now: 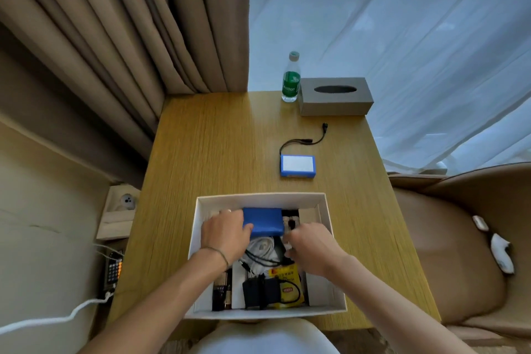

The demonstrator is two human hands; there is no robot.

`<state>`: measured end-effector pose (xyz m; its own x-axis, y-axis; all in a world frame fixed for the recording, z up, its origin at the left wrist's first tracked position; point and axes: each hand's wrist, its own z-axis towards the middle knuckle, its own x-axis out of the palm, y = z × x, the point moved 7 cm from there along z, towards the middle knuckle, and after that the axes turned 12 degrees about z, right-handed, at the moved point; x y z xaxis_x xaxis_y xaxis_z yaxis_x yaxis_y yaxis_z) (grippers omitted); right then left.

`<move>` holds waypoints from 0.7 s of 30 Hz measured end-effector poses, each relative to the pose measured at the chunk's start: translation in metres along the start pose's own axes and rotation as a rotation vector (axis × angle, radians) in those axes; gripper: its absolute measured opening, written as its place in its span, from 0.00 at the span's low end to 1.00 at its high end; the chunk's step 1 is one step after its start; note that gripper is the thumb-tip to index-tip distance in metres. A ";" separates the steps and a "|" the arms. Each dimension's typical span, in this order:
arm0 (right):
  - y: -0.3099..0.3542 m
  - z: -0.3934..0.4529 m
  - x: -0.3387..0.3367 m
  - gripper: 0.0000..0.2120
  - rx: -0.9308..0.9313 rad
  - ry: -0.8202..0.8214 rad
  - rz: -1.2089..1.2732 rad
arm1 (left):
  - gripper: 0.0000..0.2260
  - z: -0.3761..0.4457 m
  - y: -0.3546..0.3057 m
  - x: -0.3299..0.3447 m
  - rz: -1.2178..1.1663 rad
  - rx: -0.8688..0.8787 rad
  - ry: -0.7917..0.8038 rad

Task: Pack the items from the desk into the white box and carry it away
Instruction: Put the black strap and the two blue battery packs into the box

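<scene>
The white box (260, 198) stands on the near part of the wooden desk (218, 146). Inside it lie a blue pack (263, 221), white and black cables (263, 251), a yellow tea packet (287, 282) and a black adapter (260, 290). My left hand (224, 234) grips the blue pack's left end, thumb on its top. My right hand (311, 247) reaches into the box just right of the pack, fingers curled down among the cables; what they touch is hidden. A second blue pack (298, 166) with a black cable (309, 139) lies on the desk beyond the box.
A green-labelled water bottle (291, 79) and a grey tissue box (335, 96) stand at the desk's far edge. Curtains hang behind. A brown chair (459, 241) is at the right. A white cable (57, 317) and a remote (113, 269) lie at the left.
</scene>
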<state>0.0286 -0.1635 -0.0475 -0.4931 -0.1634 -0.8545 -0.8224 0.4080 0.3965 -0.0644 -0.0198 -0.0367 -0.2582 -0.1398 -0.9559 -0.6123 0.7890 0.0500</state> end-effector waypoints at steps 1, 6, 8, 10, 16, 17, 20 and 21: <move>-0.002 0.000 -0.011 0.10 -0.002 -0.066 0.061 | 0.12 -0.005 -0.003 -0.007 -0.034 0.031 -0.030; -0.032 0.002 -0.082 0.10 0.076 -0.459 0.423 | 0.07 0.003 -0.033 -0.053 -0.323 0.181 -0.146; -0.052 0.006 -0.102 0.12 0.120 -0.567 0.588 | 0.06 0.018 -0.048 -0.069 -0.436 0.238 -0.166; -0.072 0.011 -0.116 0.14 0.149 -0.634 0.716 | 0.05 0.035 -0.062 -0.078 -0.475 0.278 -0.169; -0.125 0.029 -0.122 0.15 0.293 -0.649 0.895 | 0.08 0.106 -0.086 -0.068 -0.390 0.213 -0.092; -0.132 0.031 -0.119 0.14 0.305 -0.644 0.914 | 0.09 0.118 -0.091 -0.061 -0.341 0.197 -0.062; -0.150 0.035 -0.108 0.13 0.326 -0.633 0.956 | 0.16 0.151 -0.103 -0.036 -0.138 0.144 0.038; -0.156 0.036 -0.103 0.13 0.329 -0.631 0.965 | 0.20 0.160 -0.107 -0.027 -0.090 0.134 0.063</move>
<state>0.2180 -0.1776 -0.0329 -0.5649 0.7678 -0.3023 -0.0324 0.3454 0.9379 0.1278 -0.0045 -0.0629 -0.2558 -0.2480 -0.9344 -0.5316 0.8434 -0.0783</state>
